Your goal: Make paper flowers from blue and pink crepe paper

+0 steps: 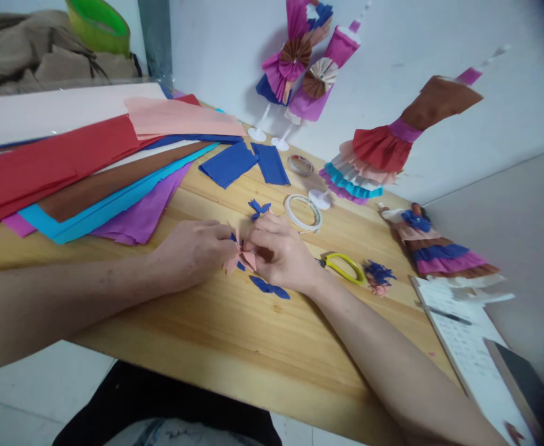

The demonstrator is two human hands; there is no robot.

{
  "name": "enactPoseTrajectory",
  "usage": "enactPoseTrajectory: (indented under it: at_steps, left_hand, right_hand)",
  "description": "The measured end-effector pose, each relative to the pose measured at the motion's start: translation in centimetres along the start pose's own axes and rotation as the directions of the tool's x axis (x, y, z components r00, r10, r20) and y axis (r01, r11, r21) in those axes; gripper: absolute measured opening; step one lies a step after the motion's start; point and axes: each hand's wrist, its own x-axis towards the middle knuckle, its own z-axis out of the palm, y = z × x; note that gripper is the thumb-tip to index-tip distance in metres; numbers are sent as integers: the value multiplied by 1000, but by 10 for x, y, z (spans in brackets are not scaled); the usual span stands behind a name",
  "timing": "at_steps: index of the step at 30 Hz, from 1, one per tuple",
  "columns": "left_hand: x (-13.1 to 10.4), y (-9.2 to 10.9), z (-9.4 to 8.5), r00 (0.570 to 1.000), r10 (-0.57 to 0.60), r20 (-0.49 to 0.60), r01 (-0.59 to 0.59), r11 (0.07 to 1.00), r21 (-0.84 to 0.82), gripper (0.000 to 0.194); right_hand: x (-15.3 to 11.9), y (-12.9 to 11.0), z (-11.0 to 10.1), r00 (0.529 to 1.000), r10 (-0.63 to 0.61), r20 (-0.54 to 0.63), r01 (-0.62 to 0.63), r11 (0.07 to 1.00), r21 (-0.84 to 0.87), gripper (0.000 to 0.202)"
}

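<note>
Between my two hands is a paper flower (240, 253) with pink pointed petals and some blue paper behind it. My left hand (197, 253) is closed, its fingertips pinching the flower's left side. From the right, my right hand (279, 251) pinches the same flower, fingers bent and pressed together. A blue petal-shaped paper piece (270, 287) lies on the table just below my right hand. Another blue paper piece (259, 209) sits just beyond my right fingers. Yellow-handled scissors (344, 267) rest right of my right wrist, their blades partly hidden.
Folded coloured paper sheets (67, 167) spread across the left of the wooden table (235, 334). Blue paper pieces (228, 164), a white tape roll (303, 212) and a clear tape roll (300, 165) lie behind my hands. Paper-dressed stands (411, 124) rise at the back. A notebook (458, 334) lies right.
</note>
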Motion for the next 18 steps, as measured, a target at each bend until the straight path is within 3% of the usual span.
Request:
enactPoseTrajectory:
  at_steps: [8,13,18]
  left_hand:
    - [2,0,-1,999,-37,12,38,997,-60,30]
    - [13,3,-8,960,-264,87,278,916,-290,30]
    - [20,9,-19,900,-392,193,435,842,-318,24]
  right_hand:
    - [0,0,2,997,73,3,-73,990,117,16]
    - [2,-1,3,974,227,3,-220,938,268,15]
    - [5,-2,3,952,301,61,-305,908,288,14]
